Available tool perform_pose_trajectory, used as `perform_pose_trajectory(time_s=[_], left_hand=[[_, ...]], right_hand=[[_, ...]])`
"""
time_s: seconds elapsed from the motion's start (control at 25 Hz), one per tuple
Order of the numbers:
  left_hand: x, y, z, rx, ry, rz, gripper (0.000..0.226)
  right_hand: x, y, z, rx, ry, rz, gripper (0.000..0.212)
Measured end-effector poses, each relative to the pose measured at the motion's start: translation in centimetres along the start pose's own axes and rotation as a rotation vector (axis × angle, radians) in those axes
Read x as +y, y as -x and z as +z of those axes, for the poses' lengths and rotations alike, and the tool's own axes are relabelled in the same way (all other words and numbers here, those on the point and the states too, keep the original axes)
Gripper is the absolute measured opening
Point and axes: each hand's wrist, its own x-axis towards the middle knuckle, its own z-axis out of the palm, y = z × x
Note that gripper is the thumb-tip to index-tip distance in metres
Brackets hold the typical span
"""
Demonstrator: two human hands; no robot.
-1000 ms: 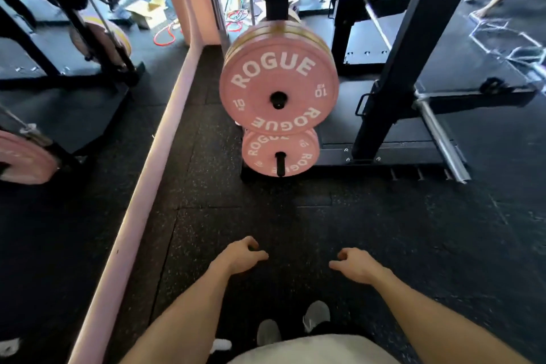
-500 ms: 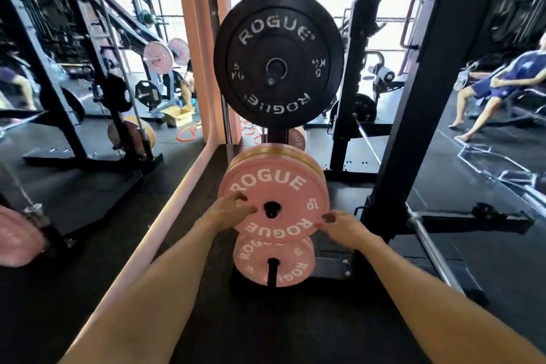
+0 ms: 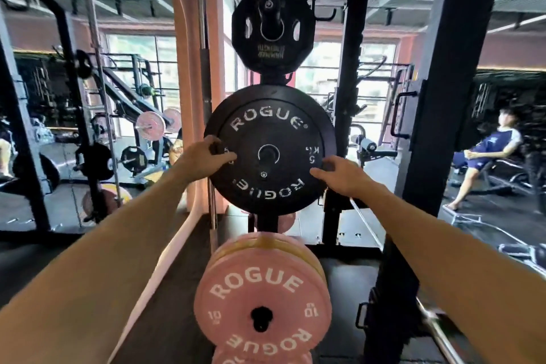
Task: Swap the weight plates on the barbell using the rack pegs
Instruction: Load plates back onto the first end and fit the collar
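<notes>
My left hand [image 3: 204, 156] grips the left edge of the black ROGUE plate [image 3: 270, 148], fingers curled onto its face, thumb side hidden behind the rim. My right hand [image 3: 339, 176] is on the lower right edge, fingers bent against the face by the 5 KG mark. The plate hangs on its rack peg [image 3: 268, 154], between the smaller black plate [image 3: 270, 29] above and the pink 10 plate [image 3: 261, 301] below. My 2 hands sit apart on opposite sides of the plate.

Sunlit windows [image 3: 141, 68] (pink pillar [image 3: 189, 97])
</notes>
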Motion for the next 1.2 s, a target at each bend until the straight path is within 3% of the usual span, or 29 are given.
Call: perform_pose_trajectory(time_s=[0.08, 0.32, 0.6, 0.76, 1.0, 1.2], left_hand=[[0.4, -4.4, -1.1, 0.039, 0.011, 0.054, 0.081], [-2.9, -14.2, 0.5, 0.015, -0.061, 0.008, 0.144], [-6.9, -21.6, 4.2, 0.021, 0.009, 0.091, 0.125], [-7.5, -23.9, 5.3, 0.061, 0.052, 0.041, 0.131], [-8.8, -24.7, 5.6, 0.068, 0.105, -0.020, 0.128], [-8.6, -22.5, 5.7, 0.169, 0.140, -0.017, 0.123]], right_hand=[[-0.8, -4.0, -1.4, 0.067, -0.020, -0.010, 0.078], [-0.7, -14.4, -1.5, 0.172, -0.126, 0.022, 0.117], [1.1, -21.6, 1.2, 0.172, -0.210, 0.149, 0.156], [1.7, -24.2, 1.6, 0.254, -0.149, 0.224, 0.143], [2.6, -25.5, 2.2, 0.340, -0.225, 0.191, 0.117], [2.4, -23.4, 2.2, 0.383, -0.265, 0.157, 0.119]])
